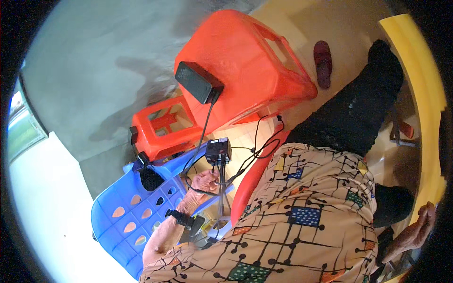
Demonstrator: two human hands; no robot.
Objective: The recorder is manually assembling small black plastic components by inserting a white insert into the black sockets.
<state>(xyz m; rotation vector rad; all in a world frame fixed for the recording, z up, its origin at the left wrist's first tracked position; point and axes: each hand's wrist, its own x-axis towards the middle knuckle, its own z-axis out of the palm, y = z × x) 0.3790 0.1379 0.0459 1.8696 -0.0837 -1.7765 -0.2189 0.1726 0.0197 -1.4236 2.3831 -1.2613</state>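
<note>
My left hand [205,181] is closed around black cables just below a small black box [218,150]. Several cables run down from that box, and others loop off to the right as a loose black bundle [264,150]. On that wrist sits a black strap with a small device [186,220]. A black power adapter [197,84] lies on the orange plastic stool [236,56], its cord hanging down toward my left hand. My right hand [413,236] is at the far right beside a yellow edge [424,94], fingers stretched out and holding nothing.
A second, smaller orange stool [165,123] stands left of the large one. Below it is a blue plastic chair [127,207] with holes in its back. A dark red slipper [323,63] lies on the floor. At the far left is a bright screen or window [28,122].
</note>
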